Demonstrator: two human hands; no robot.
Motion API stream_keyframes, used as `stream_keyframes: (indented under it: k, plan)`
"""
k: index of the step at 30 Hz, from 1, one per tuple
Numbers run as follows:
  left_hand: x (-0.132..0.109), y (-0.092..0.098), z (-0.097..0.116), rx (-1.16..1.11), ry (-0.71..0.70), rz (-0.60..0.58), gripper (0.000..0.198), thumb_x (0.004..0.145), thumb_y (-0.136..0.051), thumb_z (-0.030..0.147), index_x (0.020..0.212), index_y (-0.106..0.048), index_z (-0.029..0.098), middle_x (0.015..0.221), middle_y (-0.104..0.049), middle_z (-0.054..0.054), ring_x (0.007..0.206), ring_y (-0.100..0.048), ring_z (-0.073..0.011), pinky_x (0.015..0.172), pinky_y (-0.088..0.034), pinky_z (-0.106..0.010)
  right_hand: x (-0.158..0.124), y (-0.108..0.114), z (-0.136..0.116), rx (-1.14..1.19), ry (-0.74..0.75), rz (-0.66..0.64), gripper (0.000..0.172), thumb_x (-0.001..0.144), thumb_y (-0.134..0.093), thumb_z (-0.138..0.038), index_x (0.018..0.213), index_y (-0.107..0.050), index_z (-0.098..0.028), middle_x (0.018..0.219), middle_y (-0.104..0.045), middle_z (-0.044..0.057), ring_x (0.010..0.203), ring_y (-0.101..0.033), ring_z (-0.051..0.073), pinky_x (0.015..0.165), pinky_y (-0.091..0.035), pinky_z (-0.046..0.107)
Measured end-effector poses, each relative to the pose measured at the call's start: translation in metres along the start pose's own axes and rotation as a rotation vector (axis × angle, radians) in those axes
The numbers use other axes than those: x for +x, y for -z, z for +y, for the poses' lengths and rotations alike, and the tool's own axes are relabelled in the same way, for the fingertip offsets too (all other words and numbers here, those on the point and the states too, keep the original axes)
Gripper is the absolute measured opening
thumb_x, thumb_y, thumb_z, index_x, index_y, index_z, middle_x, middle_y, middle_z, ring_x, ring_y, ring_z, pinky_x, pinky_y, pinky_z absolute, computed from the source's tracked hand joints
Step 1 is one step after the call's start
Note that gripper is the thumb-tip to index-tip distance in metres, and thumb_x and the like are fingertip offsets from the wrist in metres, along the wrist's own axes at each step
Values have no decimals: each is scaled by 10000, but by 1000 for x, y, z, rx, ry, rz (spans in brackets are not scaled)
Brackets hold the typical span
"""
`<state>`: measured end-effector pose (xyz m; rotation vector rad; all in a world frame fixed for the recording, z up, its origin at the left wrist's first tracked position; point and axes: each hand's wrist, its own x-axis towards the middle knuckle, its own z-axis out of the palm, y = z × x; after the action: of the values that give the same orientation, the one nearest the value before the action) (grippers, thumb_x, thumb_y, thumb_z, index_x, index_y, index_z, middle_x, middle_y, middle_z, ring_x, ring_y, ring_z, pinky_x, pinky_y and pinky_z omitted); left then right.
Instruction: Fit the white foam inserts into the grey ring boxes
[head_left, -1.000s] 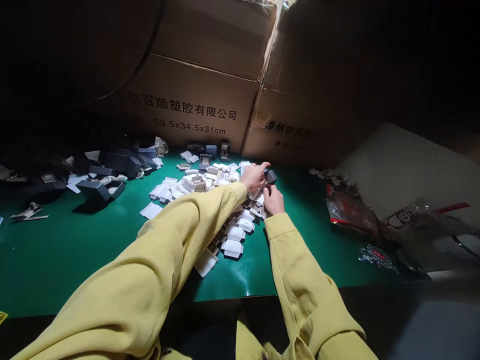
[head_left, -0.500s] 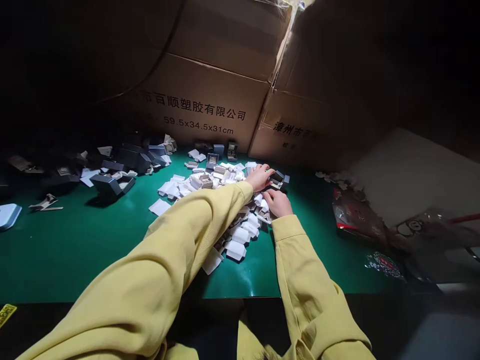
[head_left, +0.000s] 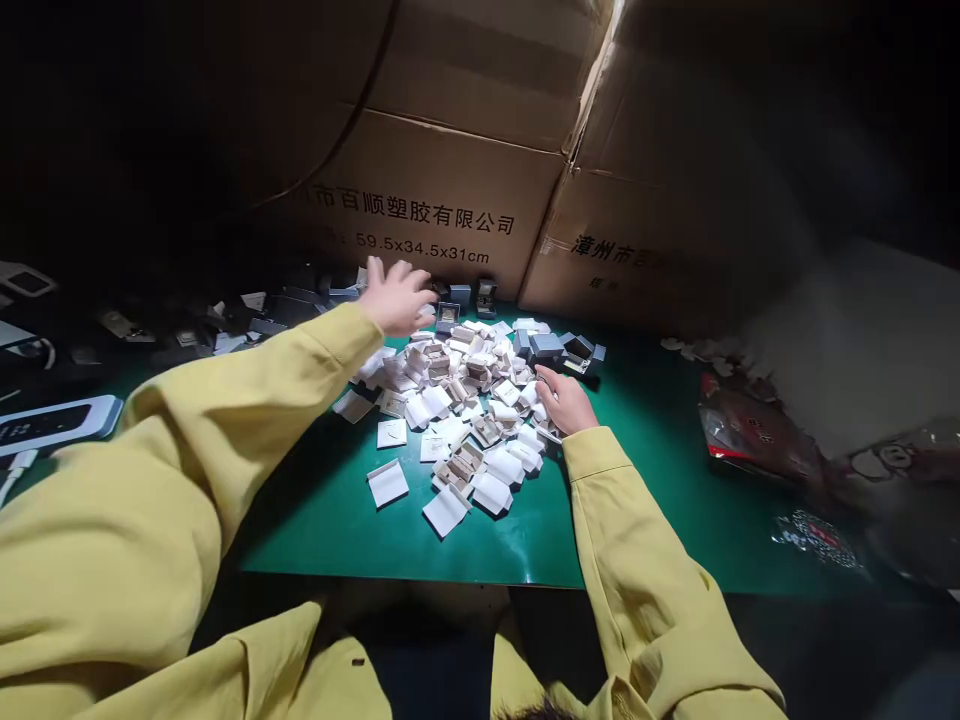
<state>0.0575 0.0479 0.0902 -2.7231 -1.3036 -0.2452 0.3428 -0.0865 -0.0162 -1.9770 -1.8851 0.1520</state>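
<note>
My left hand (head_left: pixel 398 297) is raised above the back left of the pile, fingers spread, with nothing in it. At the pile's right edge my right hand (head_left: pixel 568 402) rests low, fingers pointing left and a little apart. It touches the white folded card inserts (head_left: pixel 491 492), which lie heaped together, some showing beige undersides. Just beyond the right hand are a blue-grey small box (head_left: pixel 547 347) and an open dark box (head_left: pixel 579 352). An open small box (head_left: pixel 448 317) stands behind the heap, near my left hand.
Large cardboard cartons (head_left: pixel 442 190) wall off the back of the green table (head_left: pixel 322 540). More dark boxes (head_left: pixel 296 303) lie at the back left. A white device with a cable (head_left: pixel 64 422) sits at the left. A red plastic bag (head_left: pixel 750 425) lies at the right.
My left hand has lifted off the boxes beside my right hand and swung left, its fingers spreading. The right hand stays by the pile's right edge. The view has shifted slightly.
</note>
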Motion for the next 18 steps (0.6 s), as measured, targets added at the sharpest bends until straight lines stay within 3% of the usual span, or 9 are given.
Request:
stream_keyframes:
  k: [3,5,7,9,11,16,18]
  plan:
    - [-39,-13,-59,58,462,174,498,845,-394,427,1257,-496,166,1507,-153,-119,1363,33,-424,979,59,-699,0,-1,-4,8,-8,13,463,903,-321,-376,1304,-477,-207,1088,-623,72,1008,-495,220,894,-381,337]
    - [-58,-28,-85,19,658,128,543,850,-321,478,1271,-484,176,1509,-141,-118,1356,5,-447,983,17,-699,0,-1,-5,8,-9,21,463,901,-320,-366,1303,-478,-200,1082,-622,75,1007,-498,221,902,-378,344]
    - [-71,-40,-101,-47,773,34,594,842,-258,556,1271,-486,215,1513,-132,-98,1328,-135,-458,992,-59,-678,1,-2,-4,7,-9,24,466,899,-320,-366,1306,-475,-202,1054,-627,74,990,-504,221,890,-385,347]
    - [-79,-48,-110,-64,771,18,656,822,-209,635,1274,-478,245,1518,-118,-81,1273,-260,-442,990,-147,-635,1,-3,-3,4,-8,21,470,898,-316,-371,1310,-470,-203,1021,-632,71,958,-514,218,868,-396,348]
    - [-84,-50,-114,-64,718,49,735,784,-164,719,1272,-465,258,1524,-104,-58,1249,-296,-416,983,-189,-603,1,-3,-2,1,-7,19,474,899,-311,-375,1311,-469,-203,1016,-633,71,942,-520,216,855,-403,350]
    - [-89,-46,-119,-23,612,65,960,611,-119,883,1142,-536,201,1540,-58,-28,1329,-76,-428,1005,-115,-615,0,-2,-4,-13,-4,25,471,898,-311,-370,1311,-472,-207,1066,-633,73,983,-522,224,862,-405,352]
    - [-89,-44,-119,0,576,84,979,609,-62,881,1082,-560,183,1537,-93,-19,1342,-71,-394,1033,-73,-592,-1,0,-6,-25,-36,36,456,896,-317,-363,1301,-483,-234,1042,-644,66,978,-535,227,828,-420,346]
